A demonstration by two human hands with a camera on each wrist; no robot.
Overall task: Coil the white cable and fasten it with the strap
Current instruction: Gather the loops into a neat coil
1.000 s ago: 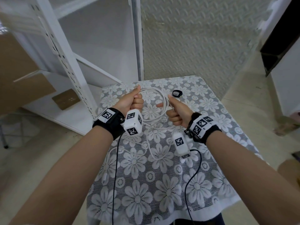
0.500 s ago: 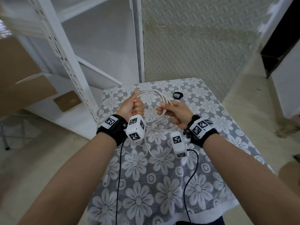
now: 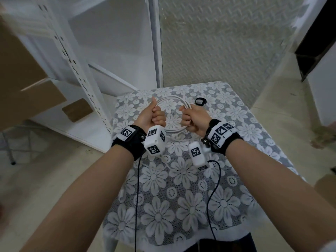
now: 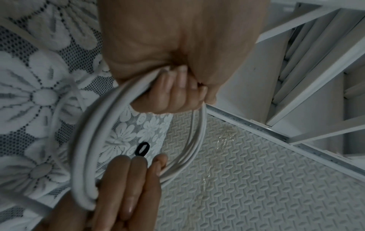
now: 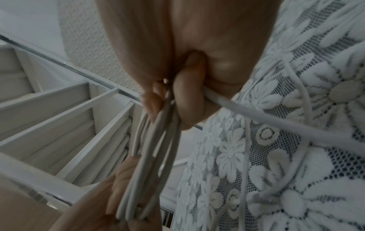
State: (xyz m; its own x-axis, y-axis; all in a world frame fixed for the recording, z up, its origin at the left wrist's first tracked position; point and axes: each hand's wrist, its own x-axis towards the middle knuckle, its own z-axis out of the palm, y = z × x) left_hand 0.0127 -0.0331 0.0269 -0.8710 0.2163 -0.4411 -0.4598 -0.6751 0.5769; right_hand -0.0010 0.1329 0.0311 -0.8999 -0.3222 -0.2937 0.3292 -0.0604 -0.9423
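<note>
The white cable is wound into a round coil of several loops, held upright above the lace-covered table. My left hand grips the coil's left side, fingers curled round the bundle, thumb up. My right hand grips the coil's right side, fingers wrapped round the strands. A loose tail of the cable trails down onto the cloth below the hands. The black strap, a small loop, lies on the table just beyond my right hand; it also shows through the coil.
White metal shelving stands to the left of the table, with cardboard boxes on it. A white embossed panel stands behind the table. Black wrist-camera wires hang over the cloth near me.
My hands have drawn closer together and moved slightly away from me. My right hand has re-gripped the coil, going from thumb-up to fingers wrapped over the strands. The loops are gathered tighter.
</note>
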